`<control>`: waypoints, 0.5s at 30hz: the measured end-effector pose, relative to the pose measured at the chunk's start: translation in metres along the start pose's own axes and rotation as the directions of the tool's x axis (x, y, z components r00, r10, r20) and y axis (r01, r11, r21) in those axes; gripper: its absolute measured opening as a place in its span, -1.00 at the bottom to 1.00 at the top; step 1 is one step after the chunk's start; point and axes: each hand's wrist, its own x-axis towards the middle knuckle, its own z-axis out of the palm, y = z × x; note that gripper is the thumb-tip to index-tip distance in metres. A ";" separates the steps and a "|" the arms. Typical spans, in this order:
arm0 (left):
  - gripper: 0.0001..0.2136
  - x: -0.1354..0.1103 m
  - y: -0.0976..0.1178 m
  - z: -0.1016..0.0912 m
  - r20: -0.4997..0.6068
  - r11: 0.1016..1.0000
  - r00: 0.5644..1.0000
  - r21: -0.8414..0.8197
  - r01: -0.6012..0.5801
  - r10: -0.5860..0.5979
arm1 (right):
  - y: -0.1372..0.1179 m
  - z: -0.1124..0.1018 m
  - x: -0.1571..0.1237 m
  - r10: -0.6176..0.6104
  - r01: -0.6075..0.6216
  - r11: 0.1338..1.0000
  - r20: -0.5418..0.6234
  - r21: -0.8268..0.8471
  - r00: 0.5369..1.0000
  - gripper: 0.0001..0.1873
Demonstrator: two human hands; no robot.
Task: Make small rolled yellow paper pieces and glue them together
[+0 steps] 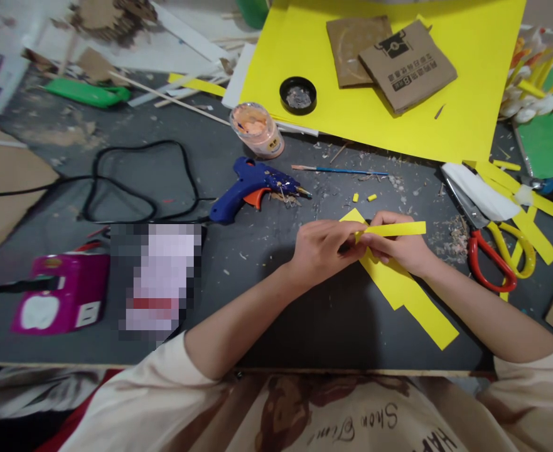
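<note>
My left hand (327,250) and my right hand (395,242) meet above the table, fingertips pinched together. Between them is a narrow yellow paper strip (401,229), whose free end points right across my right hand. Both hands are closed on it; the end at the left fingertips is partly hidden. Under the hands lie wider yellow paper pieces (427,317), slanting toward the front edge. Two tiny yellow paper rolls (371,198) rest just beyond my fingers.
A blue glue gun (245,188) lies left of my hands, near a thin paintbrush (339,170) and an open jar (257,130). Red-handled scissors (490,257) are at right. A yellow sheet (276,63) with cardboard pieces (408,66) covers the back. A purple box (66,292) stands left.
</note>
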 end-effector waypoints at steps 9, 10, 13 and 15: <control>-0.92 0.004 0.003 -0.003 0.132 0.994 0.985 0.016 0.107 -0.108 | -0.001 -0.002 0.002 0.060 -0.067 0.992 0.071 0.106 0.996 -0.74; -0.91 0.005 0.004 -0.003 0.145 0.991 0.981 0.017 0.129 -0.130 | -0.001 -0.002 0.002 0.058 -0.066 0.992 0.074 0.110 0.996 -0.75; -0.91 0.006 0.003 -0.004 0.133 0.990 0.981 -0.004 0.144 -0.142 | 0.000 -0.003 0.001 0.038 -0.048 0.993 0.090 0.112 0.995 -0.77; -0.93 0.005 0.003 -0.003 0.096 0.992 0.988 -0.009 0.122 -0.121 | 0.000 -0.003 0.001 0.019 -0.026 0.996 0.080 0.090 0.997 -0.77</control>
